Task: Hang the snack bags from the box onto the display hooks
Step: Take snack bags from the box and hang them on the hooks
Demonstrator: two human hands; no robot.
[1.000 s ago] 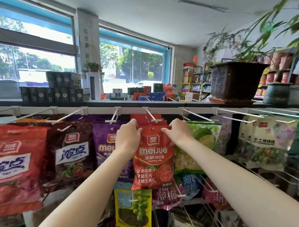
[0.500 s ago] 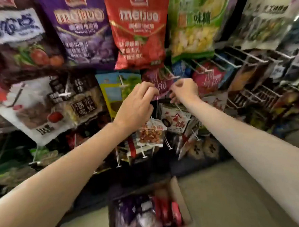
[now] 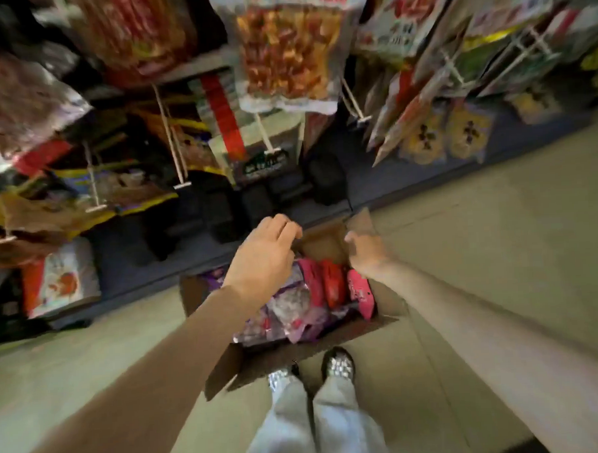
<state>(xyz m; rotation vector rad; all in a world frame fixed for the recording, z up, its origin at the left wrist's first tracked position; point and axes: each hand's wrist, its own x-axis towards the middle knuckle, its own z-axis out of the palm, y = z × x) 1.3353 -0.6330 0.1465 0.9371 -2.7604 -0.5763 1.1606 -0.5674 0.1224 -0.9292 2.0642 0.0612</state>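
Note:
An open cardboard box [image 3: 329, 240] stands on the floor below the rack, with several purple, pink and red snack bags [image 3: 314, 294] in it. My left hand [image 3: 263, 258] hovers over the box's left half with loosely curled fingers and holds nothing. My right hand [image 3: 365, 249] hangs above the box's right edge, empty too; its fingers are blurred. White display hooks [image 3: 175, 142] stick out of the rack above, some bare at their tips. A clear bag of reddish snacks [image 3: 283, 52] hangs at top centre.
Hanging snack bags fill the rack [image 3: 421, 84] across the top of the view. A dark base shelf [image 3: 222, 222] runs just behind the box. My two feet [image 3: 310, 371] stand at the box's near edge on the beige floor [image 3: 480, 252].
My view has swung down from the top hook row to the floor. Both hands let go of the hung red bag and dropped over the box.

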